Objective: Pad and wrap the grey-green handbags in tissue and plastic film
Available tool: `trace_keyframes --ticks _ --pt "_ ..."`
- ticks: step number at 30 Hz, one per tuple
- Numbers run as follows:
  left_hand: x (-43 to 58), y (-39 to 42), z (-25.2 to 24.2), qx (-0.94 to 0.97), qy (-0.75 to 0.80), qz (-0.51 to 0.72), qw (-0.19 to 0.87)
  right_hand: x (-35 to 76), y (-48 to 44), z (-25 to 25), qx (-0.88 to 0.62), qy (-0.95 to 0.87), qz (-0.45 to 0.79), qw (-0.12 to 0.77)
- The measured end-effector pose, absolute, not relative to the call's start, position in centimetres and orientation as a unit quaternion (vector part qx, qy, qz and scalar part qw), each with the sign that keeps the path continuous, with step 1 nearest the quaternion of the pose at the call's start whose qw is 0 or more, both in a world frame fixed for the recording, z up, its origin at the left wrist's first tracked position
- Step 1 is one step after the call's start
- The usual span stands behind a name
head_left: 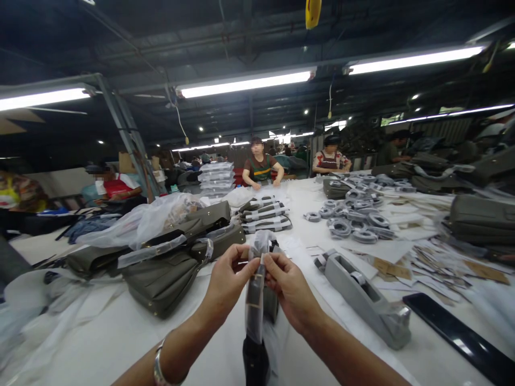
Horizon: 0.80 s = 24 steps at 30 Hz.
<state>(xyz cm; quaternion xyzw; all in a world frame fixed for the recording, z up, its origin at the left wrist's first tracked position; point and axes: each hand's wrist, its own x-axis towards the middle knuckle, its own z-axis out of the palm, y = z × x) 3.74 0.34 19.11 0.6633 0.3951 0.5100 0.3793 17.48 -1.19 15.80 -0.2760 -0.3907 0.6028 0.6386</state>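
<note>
My left hand point(226, 281) and my right hand point(290, 289) meet at the centre of the view, both pinching the top of a clear plastic bag point(257, 252) that wraps a dark olive strap point(255, 308). The wrapped strap hangs down between my wrists toward the white table point(120, 338). A metal bracelet point(157, 367) sits on my left wrist. Just left of my hands lie olive-green bags point(169, 271), some under plastic film. A grey tape dispenser point(364, 297) rests to the right of my right hand.
Bundled wrapped straps point(265, 214) lie beyond my hands. Several coiled straps point(354, 214) and paper tags point(426, 257) cover the right side. A black phone-like slab point(462, 338) lies near the right edge. Other people sit at the far end of the table.
</note>
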Motion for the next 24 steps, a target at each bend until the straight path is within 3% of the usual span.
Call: trace_keyframes --ticks 6,14,24 --pt "3.7 0.0 19.1 0.664 0.402 0.512 0.368 18.0 -1.0 16.0 -0.323 -0.437 0.549 0.635" --pt "3.0 0.1 19.2 0.624 0.377 0.485 0.483 19.6 -1.4 16.4 -0.281 -0.479 0.608 0.567" --pt "2.6 -1.4 20.1 0.592 0.391 0.491 0.505 18.8 -1.5 16.8 -0.3 -0.5 0.603 0.543"
